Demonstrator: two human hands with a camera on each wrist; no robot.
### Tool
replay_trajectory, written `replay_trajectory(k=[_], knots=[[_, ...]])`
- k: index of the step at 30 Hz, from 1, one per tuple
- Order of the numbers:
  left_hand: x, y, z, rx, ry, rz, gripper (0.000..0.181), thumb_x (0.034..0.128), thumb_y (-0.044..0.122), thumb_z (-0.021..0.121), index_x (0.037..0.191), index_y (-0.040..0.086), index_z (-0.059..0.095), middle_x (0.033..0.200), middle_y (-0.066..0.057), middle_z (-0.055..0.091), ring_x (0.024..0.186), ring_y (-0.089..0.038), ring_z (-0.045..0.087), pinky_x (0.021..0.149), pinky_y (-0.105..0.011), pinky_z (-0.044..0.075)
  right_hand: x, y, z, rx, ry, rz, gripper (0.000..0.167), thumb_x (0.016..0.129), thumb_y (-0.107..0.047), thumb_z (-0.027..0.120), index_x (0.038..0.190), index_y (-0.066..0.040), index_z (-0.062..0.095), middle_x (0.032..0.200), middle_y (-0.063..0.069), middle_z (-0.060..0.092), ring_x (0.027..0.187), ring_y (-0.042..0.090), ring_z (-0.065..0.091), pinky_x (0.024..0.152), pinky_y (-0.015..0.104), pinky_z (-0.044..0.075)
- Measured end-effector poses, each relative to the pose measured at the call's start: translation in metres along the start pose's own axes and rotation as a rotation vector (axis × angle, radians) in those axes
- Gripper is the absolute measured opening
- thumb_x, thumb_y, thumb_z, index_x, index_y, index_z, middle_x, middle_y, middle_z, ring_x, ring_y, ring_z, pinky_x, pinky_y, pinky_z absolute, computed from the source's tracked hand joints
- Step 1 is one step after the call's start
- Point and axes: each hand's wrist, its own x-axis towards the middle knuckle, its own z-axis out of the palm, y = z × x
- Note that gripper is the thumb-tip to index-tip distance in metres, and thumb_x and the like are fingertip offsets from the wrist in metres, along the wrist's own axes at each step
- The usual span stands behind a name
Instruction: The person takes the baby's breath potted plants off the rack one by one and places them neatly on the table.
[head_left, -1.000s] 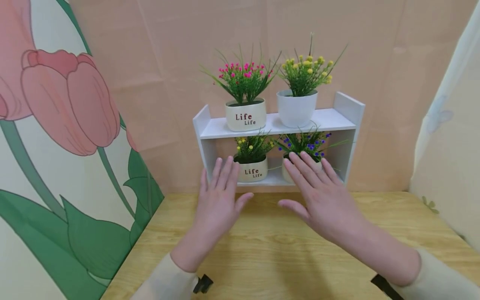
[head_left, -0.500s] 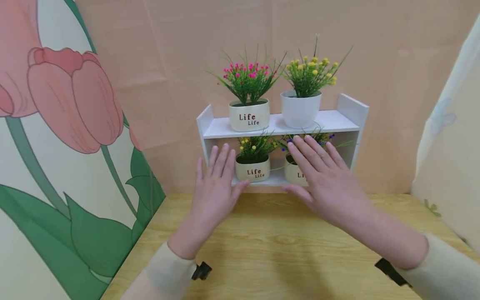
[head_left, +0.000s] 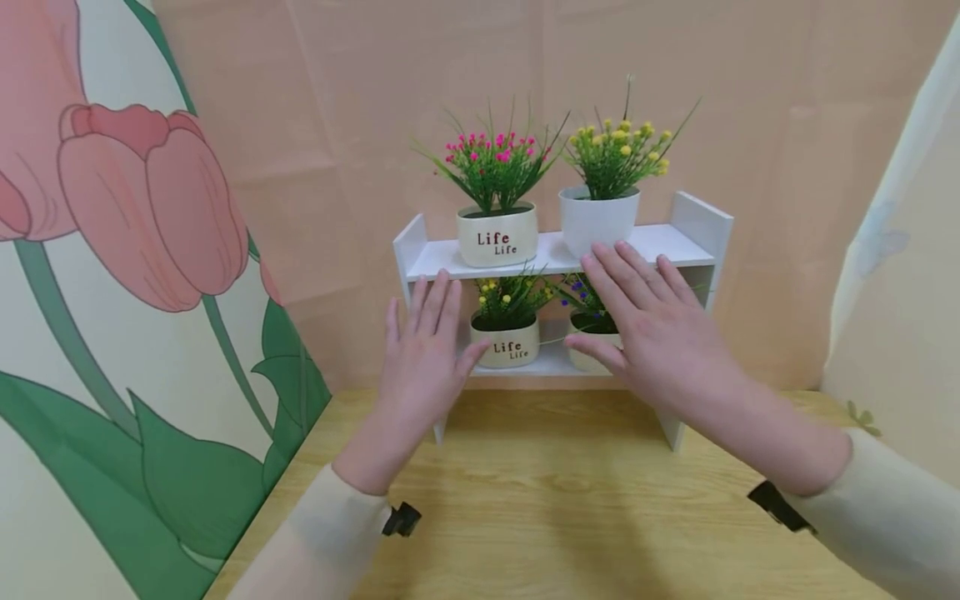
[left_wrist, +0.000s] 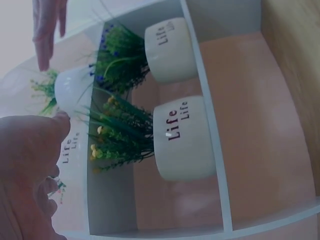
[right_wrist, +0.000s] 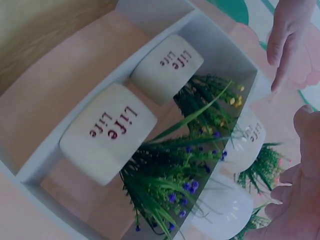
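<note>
Both hands are held up, fingers straight, before a white two-tier shelf (head_left: 553, 373), holding nothing. The left hand (head_left: 423, 358) overlaps the shelf's left side in the head view. The right hand (head_left: 660, 333) covers part of the lower right pot (head_left: 592, 354) with blue flowers. On top stand a cream "Life" pot (head_left: 497, 242) with pink flowers and a white pot (head_left: 592, 218) with yellow flowers. Below, another cream "Life" pot (head_left: 504, 343) bears yellow flowers. In the wrist views, the left hand (left_wrist: 30, 170) and right hand (right_wrist: 295, 195) appear apart from the pots.
A wooden table (head_left: 525, 500) lies under the shelf and forearms. Behind is a pinkish cloth backdrop (head_left: 360, 167). A panel with painted tulips (head_left: 187, 225) stands at the left, and a pale panel (head_left: 900, 317) at the right.
Both hands have risen in the head view, the right fingertips from the lower pot to the upper tier's edge. More of the shelf's legs shows. The pots stay in place on the shelf.
</note>
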Motion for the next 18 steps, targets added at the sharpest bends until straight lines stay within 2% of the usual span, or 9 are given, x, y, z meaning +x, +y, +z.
replay_trajectory(k=[7,12,18], knots=[[0.016,-0.009,0.001,-0.006,-0.009,-0.028,0.088,0.1131,0.066,0.043,0.178,0.012,0.018,0.185,-0.008,0.007,0.17,-0.03,-0.003,0.134,-0.062,-0.002,0.01,0.012,-0.009,-0.007,-0.019,0.036,0.094,0.107,-0.05,0.071,0.176,-0.007,0.025,0.181,0.017,0.024,0.168,0.038,0.016,0.135,0.06,0.007],[0.025,-0.015,0.004,-0.006,0.001,-0.038,0.088,0.1131,0.066,0.043,0.178,0.012,0.019,0.185,-0.008,0.01,0.17,-0.03,-0.001,0.134,-0.062,-0.001,0.018,0.021,-0.013,-0.012,-0.022,0.041,0.094,0.107,-0.051,0.07,0.175,-0.005,0.024,0.18,0.02,0.024,0.167,0.04,0.018,0.135,0.061,0.007],[0.033,-0.02,0.009,-0.034,0.012,-0.047,0.088,0.113,0.066,0.043,0.177,0.011,0.019,0.185,-0.009,0.01,0.17,-0.03,-0.001,0.134,-0.061,-0.003,0.025,0.032,-0.017,0.009,-0.025,0.077,0.094,0.108,-0.051,0.069,0.174,-0.001,0.024,0.18,0.022,0.024,0.166,0.043,0.019,0.133,0.067,0.013]])
